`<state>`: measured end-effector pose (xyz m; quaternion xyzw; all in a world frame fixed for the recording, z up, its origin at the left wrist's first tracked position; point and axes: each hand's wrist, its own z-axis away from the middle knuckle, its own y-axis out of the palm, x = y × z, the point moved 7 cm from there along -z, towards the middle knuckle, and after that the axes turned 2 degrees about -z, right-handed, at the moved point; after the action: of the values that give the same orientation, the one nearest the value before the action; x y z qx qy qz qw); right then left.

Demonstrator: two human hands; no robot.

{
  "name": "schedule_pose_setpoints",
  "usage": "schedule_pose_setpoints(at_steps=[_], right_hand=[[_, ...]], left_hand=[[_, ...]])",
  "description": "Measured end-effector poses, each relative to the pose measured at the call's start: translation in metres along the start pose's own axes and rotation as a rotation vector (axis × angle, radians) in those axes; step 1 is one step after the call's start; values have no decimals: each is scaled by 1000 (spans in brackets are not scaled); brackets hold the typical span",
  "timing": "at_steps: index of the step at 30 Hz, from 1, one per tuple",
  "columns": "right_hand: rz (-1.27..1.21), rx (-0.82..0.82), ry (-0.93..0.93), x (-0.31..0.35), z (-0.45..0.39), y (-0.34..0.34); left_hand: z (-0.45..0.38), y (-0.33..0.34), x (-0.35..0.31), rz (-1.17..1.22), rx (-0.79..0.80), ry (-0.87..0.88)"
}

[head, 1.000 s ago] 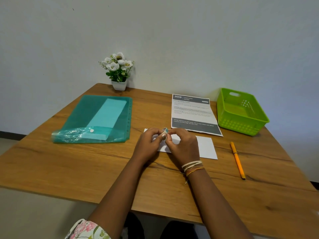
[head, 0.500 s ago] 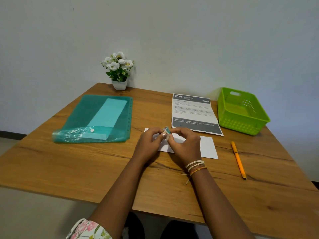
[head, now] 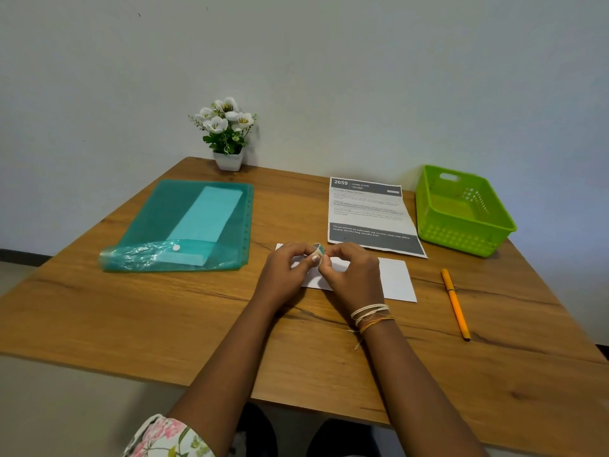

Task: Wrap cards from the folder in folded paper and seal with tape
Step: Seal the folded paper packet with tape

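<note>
Meanwhile both hands sit close together over the folded white paper [head: 393,282], and between their fingertips is a small roll of tape [head: 319,249]. The left hand [head: 285,273] pinches the roll from its side, thumb pressed on the rim, while the right hand [head: 354,275] has its fingers curled in at the roll's edge, apparently picking for the loose end. Compared with a second ago the roll has tipped up a little and the right fingers have worked closer onto it, though no strip of tape shows free yet. That suggests the wrapping is done and sealing is only starting; the tape end must come loose first. Well out beyond the left hand lies the green folder [head: 184,222]; beyond the right, a printed sheet [head: 369,212], a green basket [head: 461,212] and an orange pen [head: 456,305].
</note>
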<state>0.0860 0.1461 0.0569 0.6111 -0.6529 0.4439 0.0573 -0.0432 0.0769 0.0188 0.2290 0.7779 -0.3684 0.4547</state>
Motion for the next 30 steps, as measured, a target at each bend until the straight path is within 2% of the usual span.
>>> schedule_pose_setpoints(at_steps=[4,11,18,24,30], right_hand=[[6,-28,34,-3,-1,1],[-317,-84,332,-26,-1,-4],[-388,-74,392,-30,-1,-4],[-557,-197,542,-44,-1,-9],[-638,-176,591,-50,0,-2]], left_hand=[[-1,3,1,-11,19,0],[0,3,4,-41,22,-55],[0,3,4,-58,26,-74],[2,4,4,-62,21,-66],[-1,3,4,-135,-17,-63]])
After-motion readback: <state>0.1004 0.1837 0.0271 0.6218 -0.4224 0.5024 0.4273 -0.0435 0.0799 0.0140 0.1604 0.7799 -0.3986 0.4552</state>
